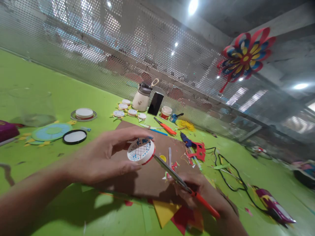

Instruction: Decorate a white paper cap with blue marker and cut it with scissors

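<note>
Between the thumb and fingers of my left hand (98, 157) is a white round lid (140, 151) with a red edge. Its tilted face carries a dark grid of lines and blue paint specks. My right hand (203, 190) is closed around a pair of scissors (175, 176) with orange-red handles. The scissor tips point at the lid's right edge; whether they touch it I cannot tell. Below both hands lies a brown board (123, 183) strewn with small paper scraps.
A glue gun (186, 139), a craft knife (167, 127), a phone (156, 103) and a white jug (141, 98) stand or lie beyond the board. Black cable (230, 167) loops at right. Several small turtle-like crafts (118, 113) sit at the back; a clear container (34, 108) is at left.
</note>
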`<action>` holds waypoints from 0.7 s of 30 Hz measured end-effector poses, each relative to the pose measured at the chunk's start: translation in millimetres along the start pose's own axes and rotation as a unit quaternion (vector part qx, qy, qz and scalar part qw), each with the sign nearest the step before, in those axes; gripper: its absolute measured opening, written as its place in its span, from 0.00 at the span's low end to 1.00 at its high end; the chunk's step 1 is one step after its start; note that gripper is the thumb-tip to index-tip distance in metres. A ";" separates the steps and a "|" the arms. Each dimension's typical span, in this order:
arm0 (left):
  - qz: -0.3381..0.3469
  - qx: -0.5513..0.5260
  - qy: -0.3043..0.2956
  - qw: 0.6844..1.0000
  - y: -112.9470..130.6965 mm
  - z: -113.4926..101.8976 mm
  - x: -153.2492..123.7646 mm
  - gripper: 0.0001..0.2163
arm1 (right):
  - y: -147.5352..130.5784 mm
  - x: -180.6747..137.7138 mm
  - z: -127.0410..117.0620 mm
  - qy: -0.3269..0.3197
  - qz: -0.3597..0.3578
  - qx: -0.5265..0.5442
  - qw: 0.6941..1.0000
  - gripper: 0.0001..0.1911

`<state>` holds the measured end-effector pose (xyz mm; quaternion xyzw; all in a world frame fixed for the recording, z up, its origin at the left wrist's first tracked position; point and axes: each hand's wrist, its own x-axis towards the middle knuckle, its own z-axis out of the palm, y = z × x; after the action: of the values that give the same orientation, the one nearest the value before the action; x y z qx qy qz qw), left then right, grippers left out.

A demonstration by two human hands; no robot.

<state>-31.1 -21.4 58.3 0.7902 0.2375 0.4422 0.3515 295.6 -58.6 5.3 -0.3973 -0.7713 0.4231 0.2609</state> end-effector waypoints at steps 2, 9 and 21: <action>-0.007 0.002 0.005 1.000 0.3 0.2 -0.4 0.23 | -0.3 0.2 -0.2 -0.003 0.005 0.000 1.000 0.20; 0.014 -0.002 -0.010 1.000 -5.8 -1.5 -2.2 0.24 | -0.2 -2.5 -0.7 -0.008 -0.002 -0.017 1.000 0.21; 0.018 -0.003 -0.022 1.000 -2.8 -0.7 0.6 0.23 | 1.0 -1.4 -2.3 -0.006 -0.013 -0.041 0.999 0.22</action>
<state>-31.7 -18.9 56.7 0.8029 0.2137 0.4319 0.3509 298.5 -58.4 5.5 -0.3953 -0.7946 0.3901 0.2451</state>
